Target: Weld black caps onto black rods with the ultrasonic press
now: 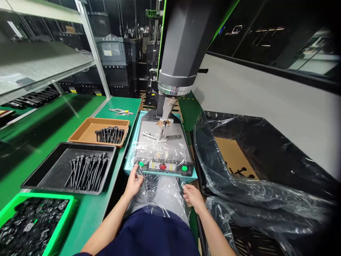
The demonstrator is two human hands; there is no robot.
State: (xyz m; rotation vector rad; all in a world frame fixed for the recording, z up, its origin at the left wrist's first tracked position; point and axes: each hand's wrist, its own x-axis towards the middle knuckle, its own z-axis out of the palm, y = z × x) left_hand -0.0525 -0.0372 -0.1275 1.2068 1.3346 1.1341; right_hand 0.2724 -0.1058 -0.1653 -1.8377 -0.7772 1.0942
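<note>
A clear plastic sheet (156, 192) stretches between my hands, over my lap and up onto the front of the bench machine's base (170, 133). Its left edge is pinched in my left hand (134, 182), close by the left green button (141, 164). My right hand (192, 195) grips the sheet's right edge, below the right green button (184, 168). Between the two buttons sits a red one (162, 166). Further back, a metal fixture (163, 131) stands under the machine's grey head (177, 46), with a small dark part at its top.
On the green bench to my left are a brown tray (80, 129) and a black tray (42, 177), both with black bolt-like parts, and a green bin (60, 224) of small black pieces. Pliers (121, 111) lie behind. At right stands a plastic-lined box (210, 153).
</note>
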